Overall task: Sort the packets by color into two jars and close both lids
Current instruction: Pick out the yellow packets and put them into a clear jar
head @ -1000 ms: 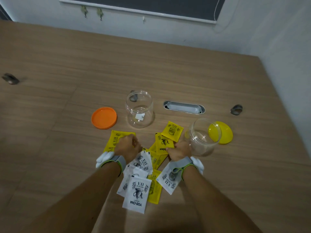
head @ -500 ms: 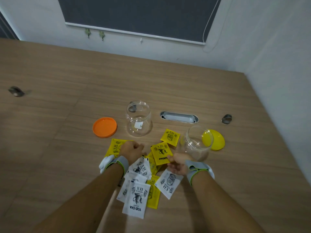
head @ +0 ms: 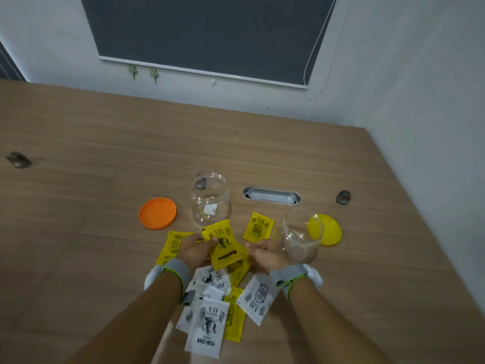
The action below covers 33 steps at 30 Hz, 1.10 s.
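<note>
Two clear open jars stand on the wooden table: the left jar (head: 211,200), with a small white piece inside, and the right jar (head: 301,235). An orange lid (head: 158,213) lies left of the left jar. A yellow lid (head: 328,229) lies behind the right jar. My left hand (head: 195,250) pinches a yellow packet (head: 216,232) lifted off the pile. My right hand (head: 265,254) grips the right edge of a yellow "Sunshine" packet (head: 227,256). Another yellow packet (head: 258,227) lies loose near the right jar. Several white packets (head: 208,327) and yellow ones lie mixed below my wrists.
A metal cable slot (head: 271,196) is set into the table behind the jars. Round grommets sit at the right (head: 343,197) and far left (head: 18,160). Grey walls close the table's far and right edges, with a dark blind on the far wall.
My left hand has picked a yellow packet up from the pile. My right hand has brought the Sunshine packet left, towards the middle. The view has tilted up.
</note>
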Motion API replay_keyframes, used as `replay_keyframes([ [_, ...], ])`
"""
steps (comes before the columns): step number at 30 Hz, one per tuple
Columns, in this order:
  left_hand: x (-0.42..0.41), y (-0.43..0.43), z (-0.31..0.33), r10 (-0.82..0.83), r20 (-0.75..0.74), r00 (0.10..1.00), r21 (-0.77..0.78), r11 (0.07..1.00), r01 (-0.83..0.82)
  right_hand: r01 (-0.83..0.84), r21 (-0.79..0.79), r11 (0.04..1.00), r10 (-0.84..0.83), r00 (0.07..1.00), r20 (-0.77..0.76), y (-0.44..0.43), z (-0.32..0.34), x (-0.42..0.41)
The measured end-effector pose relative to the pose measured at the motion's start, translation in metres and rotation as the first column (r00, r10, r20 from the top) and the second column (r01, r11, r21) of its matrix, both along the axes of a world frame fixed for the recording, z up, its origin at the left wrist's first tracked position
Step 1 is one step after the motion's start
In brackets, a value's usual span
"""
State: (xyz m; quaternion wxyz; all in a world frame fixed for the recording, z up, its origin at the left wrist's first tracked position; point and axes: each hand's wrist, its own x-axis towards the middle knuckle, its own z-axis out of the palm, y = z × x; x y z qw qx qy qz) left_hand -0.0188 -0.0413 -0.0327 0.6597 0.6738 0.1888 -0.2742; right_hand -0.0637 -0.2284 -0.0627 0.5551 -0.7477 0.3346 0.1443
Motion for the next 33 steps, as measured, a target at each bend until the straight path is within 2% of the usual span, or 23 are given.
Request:
replay_keyframes([
  [1, 0.001, 0.003, -0.002, 0.026, 0.002, 1.000, 0.019, 0.999, -0.026, -0.061, -0.216, 0.975, 0.064, 0.998, 0.005, -0.001, -0.005, 0.001],
  [3, 0.006, 0.010, -0.008, 0.054, 0.018, 0.998, 0.073, 0.996, -0.055, -0.173, -0.528, 0.831, 0.191, 0.981, -0.022, -0.002, -0.015, 0.005],
  [6, 0.010, 0.019, -0.010, 0.061, 0.024, 0.998, 0.101, 0.993, -0.063, -0.326, -0.704, 0.631, 0.365, 0.925, -0.101, 0.003, -0.031, 0.010],
  [8, 0.013, 0.022, -0.009, 0.053, 0.006, 0.999, 0.101, 0.993, -0.054, -0.409, -0.701, 0.584, 0.420, 0.891, -0.170, 0.009, -0.041, 0.015],
  [11, 0.021, 0.027, -0.010, 0.036, -0.002, 0.999, 0.115, 0.993, -0.035, -0.439, -0.640, 0.631, 0.408, 0.889, -0.207, 0.017, -0.052, 0.024],
  [14, 0.026, 0.029, -0.013, 0.033, 0.017, 0.999, 0.123, 0.992, -0.035, -0.390, -0.681, 0.620, 0.411, 0.900, -0.142, 0.018, -0.051, 0.033],
  [19, 0.027, 0.031, -0.019, 0.033, -0.013, 0.999, 0.144, 0.989, -0.030, -0.257, -0.754, 0.604, 0.219, 0.964, -0.153, 0.023, -0.039, 0.056],
  [23, 0.026, 0.027, -0.021, 0.049, -0.022, 0.999, 0.134, 0.990, -0.045, -0.157, -0.723, 0.673, 0.042, 0.984, -0.174, 0.031, -0.038, 0.062],
  [25, 0.026, 0.025, -0.021, 0.059, -0.028, 0.998, 0.130, 0.990, -0.055, -0.048, -0.688, 0.724, 0.015, 0.998, -0.053, 0.032, -0.048, 0.063],
  [27, 0.026, 0.026, -0.022, 0.064, -0.032, 0.997, 0.130, 0.990, -0.059, 0.056, -0.588, 0.807, -0.058, 0.998, 0.016, 0.032, -0.051, 0.066],
  [29, 0.025, 0.025, -0.020, 0.055, -0.025, 0.998, 0.128, 0.990, -0.051, 0.093, -0.554, 0.827, -0.111, 0.994, 0.002, 0.029, -0.047, 0.070],
  [31, 0.025, 0.027, -0.019, 0.042, -0.005, 0.999, 0.123, 0.991, -0.041, 0.073, -0.551, 0.831, -0.092, 0.996, -0.008, 0.028, -0.044, 0.076],
  [33, 0.025, 0.029, -0.017, 0.050, 0.007, 0.999, 0.126, 0.991, -0.051, 0.163, -0.465, 0.870, -0.135, 0.986, 0.093, 0.029, -0.044, 0.079],
])
